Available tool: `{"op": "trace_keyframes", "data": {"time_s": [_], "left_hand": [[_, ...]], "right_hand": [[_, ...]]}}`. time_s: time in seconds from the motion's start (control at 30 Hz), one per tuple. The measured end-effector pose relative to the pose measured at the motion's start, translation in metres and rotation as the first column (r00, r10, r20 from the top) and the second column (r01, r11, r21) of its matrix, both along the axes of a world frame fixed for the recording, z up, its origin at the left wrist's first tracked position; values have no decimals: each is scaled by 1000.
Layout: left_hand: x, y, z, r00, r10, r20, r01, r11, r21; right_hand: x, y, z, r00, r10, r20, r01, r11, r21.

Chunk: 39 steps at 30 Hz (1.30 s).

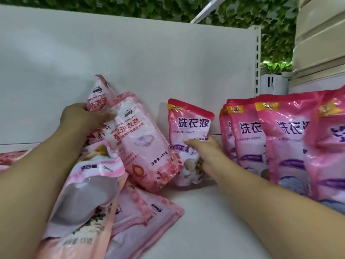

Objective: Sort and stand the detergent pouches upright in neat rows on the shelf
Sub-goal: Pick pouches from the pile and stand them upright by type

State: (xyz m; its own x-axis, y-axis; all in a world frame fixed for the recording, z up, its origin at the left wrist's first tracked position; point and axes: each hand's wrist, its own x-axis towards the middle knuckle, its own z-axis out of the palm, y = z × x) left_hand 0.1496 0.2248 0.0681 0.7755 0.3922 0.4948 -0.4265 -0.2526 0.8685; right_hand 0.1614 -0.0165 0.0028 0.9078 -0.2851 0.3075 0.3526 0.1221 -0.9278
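My left hand grips the upper left edge of a light pink detergent pouch that leans to the left against the pile. Behind it another pale pouch stands against the shelf's back wall. My right hand pinches the right side of a darker pink pouch, which stands nearly upright at the back wall. To the right, a neat row of several dark pink pouches stands upright. A jumble of pale pouches lies under my left forearm, one flat pouch beneath them.
The white shelf floor runs between the pile and the standing row. The white back panel ends at a slotted upright post. A beige unit stands at the right; green leaves show behind.
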Motion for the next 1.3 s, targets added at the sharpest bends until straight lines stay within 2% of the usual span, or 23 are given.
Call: {"op": "trace_keyframes", "data": {"time_s": [0.17,0.27,0.37,0.47,0.57,0.73,0.8,0.9,0.97,1.07,1.1,1.13,1.17,1.2,1.23,1.3], "left_hand": [[-1,-1,-1,1000,-12,7,12,999,-48],[-4,-2,-3,1000,-24,20,25,999,-44],[-8,-4,-4,999,-38,28,39,998,-48],[-11,-6,-3,999,-46,17,46,998,-43],[-12,-7,-2,997,-72,-1,72,997,-28],[-13,-6,-1,997,-80,-2,80,997,-19],[-12,-6,-2,996,-90,-4,90,996,-6],[-10,-8,-1,997,-82,-11,83,996,36],[-10,-11,1,998,-61,-13,62,992,108],[-12,-16,2,1000,-9,-11,11,974,225],[-13,-17,2,1000,-4,-12,7,971,241],[-13,-19,2,1000,-16,-11,18,971,238],[-13,-18,2,999,-35,-10,36,975,221],[-13,-17,2,998,-56,-9,56,980,192],[-13,-16,2,997,-74,-7,74,985,154],[-11,-14,1,995,-101,2,101,990,97]], "right_hand": [[14,-8,-1,985,-169,29,172,975,-141],[13,-14,2,990,-135,-32,131,985,-109],[14,-15,11,991,-134,12,135,990,-50],[11,-15,12,980,-197,24,198,976,-88],[10,-11,1,963,-270,4,263,934,-240],[-5,-1,-6,914,-387,121,396,785,-475],[-4,-4,-6,932,-341,120,357,813,-460],[4,-8,-10,971,-200,129,232,917,-323],[6,-10,-9,974,-193,119,222,917,-332],[2,-4,-3,922,-371,110,375,791,-484],[-4,1,0,887,-425,183,453,718,-528],[-14,9,2,859,-415,299,510,646,-569],[-23,20,3,854,-328,404,519,604,-605],[-32,33,3,870,-201,451,469,621,-628],[-38,47,4,907,-97,410,362,676,-642],[-38,63,4,982,-12,189,122,802,-584]]}}
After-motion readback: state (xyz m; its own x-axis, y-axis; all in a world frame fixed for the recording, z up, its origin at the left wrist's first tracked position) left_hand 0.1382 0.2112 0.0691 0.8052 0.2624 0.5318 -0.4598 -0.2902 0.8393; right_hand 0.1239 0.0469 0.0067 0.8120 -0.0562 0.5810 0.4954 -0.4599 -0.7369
